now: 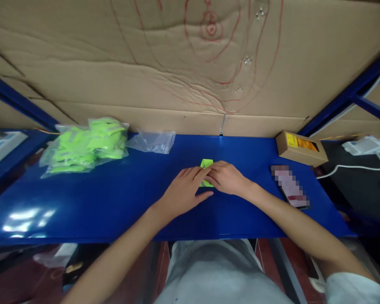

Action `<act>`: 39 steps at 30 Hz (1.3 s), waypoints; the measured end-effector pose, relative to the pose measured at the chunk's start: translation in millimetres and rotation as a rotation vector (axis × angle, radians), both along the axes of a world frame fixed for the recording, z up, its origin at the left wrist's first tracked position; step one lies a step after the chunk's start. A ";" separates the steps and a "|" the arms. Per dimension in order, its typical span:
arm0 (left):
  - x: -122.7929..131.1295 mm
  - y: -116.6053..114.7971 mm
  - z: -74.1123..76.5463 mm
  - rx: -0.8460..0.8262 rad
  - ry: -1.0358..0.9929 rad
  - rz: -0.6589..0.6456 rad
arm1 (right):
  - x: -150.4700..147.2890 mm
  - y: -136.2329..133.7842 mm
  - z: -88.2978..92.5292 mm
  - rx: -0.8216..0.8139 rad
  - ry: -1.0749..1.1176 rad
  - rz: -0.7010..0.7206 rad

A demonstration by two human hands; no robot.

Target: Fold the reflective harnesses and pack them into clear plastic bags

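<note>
A small neon-green strip (206,163) with a grey band near its lower end lies on the blue table (114,211), partly covered by both hands. My left hand (184,190) rests over its left side, fingers extended and thumb apart, pointing right. From the right, my right hand (226,177) reaches over the strip with fingers bent down on it, and the fingertips of both hands meet there. What lies under the fingers is hidden.
Clear bags of neon-green pieces (88,145) lie at the back left, beside a flat clear bag (154,141). On the right are a phone (289,185) and a cardboard box (300,148). A cardboard wall (145,84) stands behind the table.
</note>
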State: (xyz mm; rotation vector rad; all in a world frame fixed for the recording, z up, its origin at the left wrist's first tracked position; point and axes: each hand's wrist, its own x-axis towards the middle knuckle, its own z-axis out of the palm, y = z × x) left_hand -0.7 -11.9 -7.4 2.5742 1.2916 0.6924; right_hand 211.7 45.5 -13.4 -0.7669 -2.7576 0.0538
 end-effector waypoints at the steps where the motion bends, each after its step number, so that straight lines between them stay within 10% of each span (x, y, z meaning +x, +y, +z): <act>1: 0.2 -7.8 -5.5 0.035 0.054 -0.018 | 3.6 -5.4 -3.3 -0.001 0.025 0.007; 6: -0.4 6.9 -28.2 0.089 0.077 -0.095 | 17.7 -19.2 -20.3 -0.013 0.151 0.004; 11: 2.8 34.3 -15.4 0.084 0.080 -0.141 | 27.1 -3.8 -5.5 -0.212 0.202 -0.057; 16: 15.8 68.0 -19.8 0.130 0.109 0.016 | 25.6 46.4 13.7 -0.296 0.107 -0.185; 22: 32.8 104.3 -41.9 0.150 0.115 0.199 | 6.1 89.0 -11.0 -0.167 0.025 -0.369; 27: 36.3 99.8 -41.6 0.257 0.192 0.187 | 11.7 76.9 -13.4 -0.054 0.067 -0.427; 32: 35.6 97.1 -41.6 0.295 0.215 0.152 | 39.7 45.8 1.3 -0.034 0.037 -0.165; 39: 29.5 90.2 -41.3 0.262 0.156 0.101 | 61.3 14.3 -25.0 0.077 -0.068 -0.144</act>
